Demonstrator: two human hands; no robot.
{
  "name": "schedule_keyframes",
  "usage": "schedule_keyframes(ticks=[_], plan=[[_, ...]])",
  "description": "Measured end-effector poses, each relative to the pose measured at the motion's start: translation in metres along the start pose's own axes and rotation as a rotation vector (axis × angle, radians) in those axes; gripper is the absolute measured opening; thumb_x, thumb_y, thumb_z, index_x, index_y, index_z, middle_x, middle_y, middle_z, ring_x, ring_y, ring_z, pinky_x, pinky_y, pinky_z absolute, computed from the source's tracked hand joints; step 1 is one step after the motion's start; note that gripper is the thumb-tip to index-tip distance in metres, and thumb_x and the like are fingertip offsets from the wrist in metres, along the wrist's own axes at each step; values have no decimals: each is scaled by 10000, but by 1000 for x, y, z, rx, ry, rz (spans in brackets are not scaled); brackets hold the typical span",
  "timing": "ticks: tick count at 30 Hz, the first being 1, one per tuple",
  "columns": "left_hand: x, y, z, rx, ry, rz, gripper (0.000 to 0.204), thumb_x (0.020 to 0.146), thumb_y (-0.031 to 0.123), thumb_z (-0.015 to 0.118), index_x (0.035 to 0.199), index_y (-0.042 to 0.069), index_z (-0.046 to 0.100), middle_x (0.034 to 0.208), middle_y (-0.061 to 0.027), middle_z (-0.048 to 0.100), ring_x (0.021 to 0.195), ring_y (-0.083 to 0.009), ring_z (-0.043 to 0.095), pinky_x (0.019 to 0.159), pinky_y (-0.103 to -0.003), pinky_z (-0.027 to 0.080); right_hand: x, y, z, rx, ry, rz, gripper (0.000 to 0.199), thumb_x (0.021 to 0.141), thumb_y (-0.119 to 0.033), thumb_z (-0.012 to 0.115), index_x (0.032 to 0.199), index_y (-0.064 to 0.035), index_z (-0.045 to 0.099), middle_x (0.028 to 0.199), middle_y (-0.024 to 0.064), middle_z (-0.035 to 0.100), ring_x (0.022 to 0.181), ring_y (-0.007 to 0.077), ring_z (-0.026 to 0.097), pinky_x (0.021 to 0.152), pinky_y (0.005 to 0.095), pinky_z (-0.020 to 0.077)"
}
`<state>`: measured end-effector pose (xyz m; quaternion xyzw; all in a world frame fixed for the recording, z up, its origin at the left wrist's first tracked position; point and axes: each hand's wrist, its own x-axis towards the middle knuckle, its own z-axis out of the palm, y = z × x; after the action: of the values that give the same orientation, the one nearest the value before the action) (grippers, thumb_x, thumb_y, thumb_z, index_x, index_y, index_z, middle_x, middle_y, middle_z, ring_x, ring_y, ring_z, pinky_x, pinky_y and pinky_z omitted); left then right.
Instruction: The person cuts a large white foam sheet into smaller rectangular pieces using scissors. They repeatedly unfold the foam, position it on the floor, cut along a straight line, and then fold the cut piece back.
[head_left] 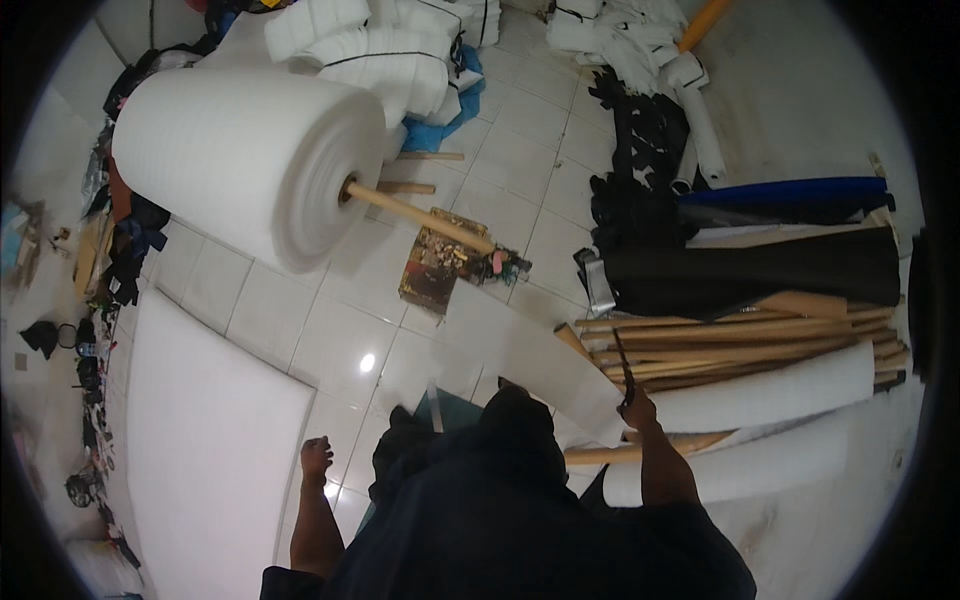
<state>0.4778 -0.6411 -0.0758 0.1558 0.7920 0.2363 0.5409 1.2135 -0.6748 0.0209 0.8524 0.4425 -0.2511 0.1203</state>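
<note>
My right hand [638,410] is closed around a long, thin, dark tool [624,362] that looks like a pair of scissors, its narrow end pointing away from me. It is held over the right edge of a pale flat strip [530,355], beside the cardboard tubes. On the other side, my left hand [316,456] hangs with its fingers curled in, and nothing shows in them. Close to its left lies a wide white foam sheet [215,430] on the floor. A big roll of white foam [230,160] sits farther off, with a wooden pole [420,215] through its core.
The pole's near end rests by a stained box [435,265] on the tiled floor. Along the right wall are stacked cardboard tubes [740,345], a black roll [760,270] and white foam rolls [770,390]. Tied white foam bundles [390,70] lie at the back.
</note>
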Motion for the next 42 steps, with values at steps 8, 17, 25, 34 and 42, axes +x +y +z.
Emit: schedule_keyframes(ticks=[8, 17, 25, 34, 42], plan=[[-39, 21, 166, 86, 61, -49, 316, 862, 253, 630, 1014, -22, 597, 832, -96, 634, 681, -163, 605, 539, -298, 485, 312, -88, -91, 158, 368, 258, 476, 782, -234, 660, 1155, -4, 475, 1049, 253, 628, 1027, 410, 609, 865, 478, 484], [-165, 24, 319, 258, 290, -223, 352, 816, 263, 662, 1012, -29, 649, 946, -209, 675, 904, -322, 664, 809, -396, 509, 589, -386, -244, 623, 625, -458, 401, 824, -243, 714, 1029, 50, 532, 986, 208, 634, 902, 344, 624, 809, 407, 456], [-211, -20, 363, -55, 434, -268, 323, 842, 269, 661, 965, -28, 629, 926, -177, 675, 886, -279, 657, 798, -367, 496, 526, -548, -273, 288, 583, -647, 506, 860, -332, 664, 1230, -53, 460, 1125, 171, 630, 1023, 372, 619, 863, 460, 473], [-203, -53, 402, -317, 365, -335, 311, 842, 284, 669, 940, -8, 628, 890, -154, 666, 868, -266, 643, 804, -363, 485, 340, -438, -211, 519, 499, -824, 454, 894, -365, 658, 1019, 55, 543, 925, 189, 658, 862, 266, 636, 760, 350, 487], [-148, -105, 357, -127, 202, -321, 350, 820, 318, 678, 919, -16, 647, 909, -156, 676, 871, -271, 652, 803, -370, 487, 130, -379, 36, -131, -269, -1029, 376, 851, -371, 691, 901, -15, 581, 737, 170, 637, 728, 365, 636, 646, 429, 474]])
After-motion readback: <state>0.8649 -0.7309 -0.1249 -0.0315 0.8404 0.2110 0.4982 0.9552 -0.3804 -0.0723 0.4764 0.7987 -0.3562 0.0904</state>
